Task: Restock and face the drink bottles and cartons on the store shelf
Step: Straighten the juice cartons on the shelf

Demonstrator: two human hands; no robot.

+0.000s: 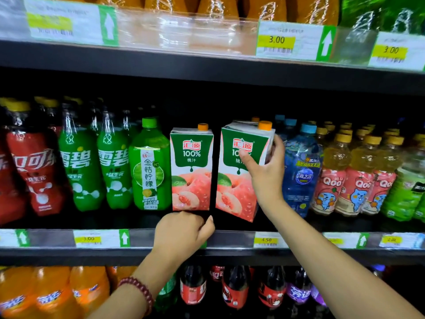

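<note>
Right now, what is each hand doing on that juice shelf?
Left hand: fingers curled at the base of the left peach juice carton; whether it has a grip cannot be told.
Right hand: holding the right peach juice carton, which is tilted.

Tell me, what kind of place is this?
Most likely a shop's drinks aisle: dark metal shelves packed with soft-drink bottles, yellow price tags on the edges, and two green-and-pink peach juice cartons being straightened by hand.

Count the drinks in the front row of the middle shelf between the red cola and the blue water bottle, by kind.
Green plastic Sprite bottles: 2
Green kumquat-lemon bottle with green cap: 1
Peach juice cartons with orange caps: 2
Total: 5
</note>
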